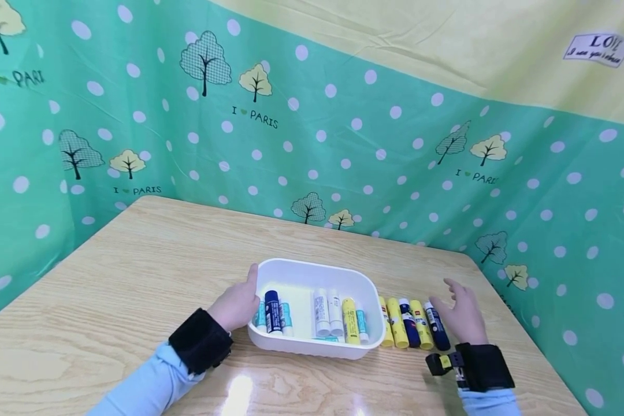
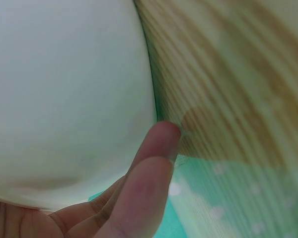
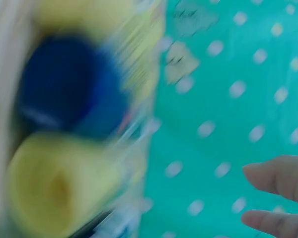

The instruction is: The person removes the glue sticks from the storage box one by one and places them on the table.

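A white plastic box (image 1: pixel 314 349) holds several glue sticks, among them a navy one (image 1: pixel 273 312), a yellow one (image 1: pixel 351 321) and white ones (image 1: pixel 320 315). My left hand (image 1: pixel 237 300) touches its left end from outside, the fingers (image 2: pixel 146 186) lying fairly straight along the wall in the left wrist view. To the right of the box lies a row of yellow (image 1: pixel 397 323) and navy glue sticks (image 1: pixel 438 326). My right hand (image 1: pixel 464 312) hovers over the row's right end, thumb and fingers spread, holding nothing. Blur softens the sticks in the right wrist view.
All of this stands on a light wooden table (image 1: pixel 161 277). A green curtain (image 1: pixel 343 150) with dots and trees hangs behind and at both sides. The box's right wall stands close against the row of glue sticks.
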Available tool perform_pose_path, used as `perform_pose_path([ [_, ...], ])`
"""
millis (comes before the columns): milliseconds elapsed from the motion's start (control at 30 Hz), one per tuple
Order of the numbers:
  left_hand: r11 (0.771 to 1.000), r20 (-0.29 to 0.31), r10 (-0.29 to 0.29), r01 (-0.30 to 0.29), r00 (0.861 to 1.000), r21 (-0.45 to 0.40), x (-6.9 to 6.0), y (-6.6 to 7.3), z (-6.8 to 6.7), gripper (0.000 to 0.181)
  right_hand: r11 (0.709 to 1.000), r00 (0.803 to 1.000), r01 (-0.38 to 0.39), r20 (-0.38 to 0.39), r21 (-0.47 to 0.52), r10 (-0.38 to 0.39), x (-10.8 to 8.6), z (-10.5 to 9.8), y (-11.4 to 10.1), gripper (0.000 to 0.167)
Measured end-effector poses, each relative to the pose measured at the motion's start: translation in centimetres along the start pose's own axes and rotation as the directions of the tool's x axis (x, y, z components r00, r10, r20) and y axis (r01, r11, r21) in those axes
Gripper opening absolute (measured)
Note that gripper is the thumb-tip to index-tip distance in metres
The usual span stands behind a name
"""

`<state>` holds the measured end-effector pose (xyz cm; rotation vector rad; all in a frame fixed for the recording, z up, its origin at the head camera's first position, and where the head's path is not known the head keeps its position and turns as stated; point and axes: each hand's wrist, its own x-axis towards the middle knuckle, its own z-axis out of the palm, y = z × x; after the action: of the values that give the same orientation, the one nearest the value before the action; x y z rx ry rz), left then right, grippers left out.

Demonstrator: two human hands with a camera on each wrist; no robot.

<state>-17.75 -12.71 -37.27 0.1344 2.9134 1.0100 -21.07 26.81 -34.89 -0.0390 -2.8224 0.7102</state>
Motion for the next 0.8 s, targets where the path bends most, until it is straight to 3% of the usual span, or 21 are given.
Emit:
perform_pose_path([
  [100, 1.0, 0.0, -0.002, 0.002, 1.0, 0.002, -0.1, -0.1, -0.1, 0.065, 0.988, 0.983, 0.137, -0.133, 0.073, -0.127, -0.4, 0.1, -2.3, 0.055],
  [200, 1.0, -0.003, 0.0, 0.0, 1.0, 0.002, -0.2, -0.2, -0.2, 0.065, 0.952, 0.937, 0.277, -0.253, 0.126, -0.239, -0.8, 0.3, -4.8, 0.047],
  [300, 1.0, -0.005, -0.002, 0.002, 1.0, -0.006, -0.3, -0.3, -0.2, 0.065, 0.911, 0.891, 0.388, -0.309, 0.139, -0.333, -0.9, 0.5, -7.3, 0.044],
  [467, 1.0, -0.011, -0.004, 0.004, 1.0, -0.006, -0.4, -0.4, -0.2, 0.065, 0.862, 0.848, 0.489, -0.304, 0.135, -0.434, -0.5, 0.8, -11.4, 0.044],
  [633, 1.0, -0.014, 0.002, -0.002, 1.0, -0.005, -0.3, -0.1, -0.1, 0.065, 0.817, 0.787, 0.573, -0.323, 0.067, -0.526, 0.0, 1.8, -14.8, 0.043],
  [700, 1.0, -0.014, 0.0, 0.0, 1.0, -0.005, -0.2, -0.1, 0.0, 0.065, 0.805, 0.777, 0.591, -0.3, 0.049, -0.553, 0.3, 2.4, -15.9, 0.042],
  [800, 1.0, -0.013, 0.0, 0.0, 1.0, -0.014, -0.1, 0.0, 0.1, 0.065, 0.806, 0.789, 0.591, -0.227, 0.029, -0.571, 0.7, 3.6, -17.3, 0.041],
])
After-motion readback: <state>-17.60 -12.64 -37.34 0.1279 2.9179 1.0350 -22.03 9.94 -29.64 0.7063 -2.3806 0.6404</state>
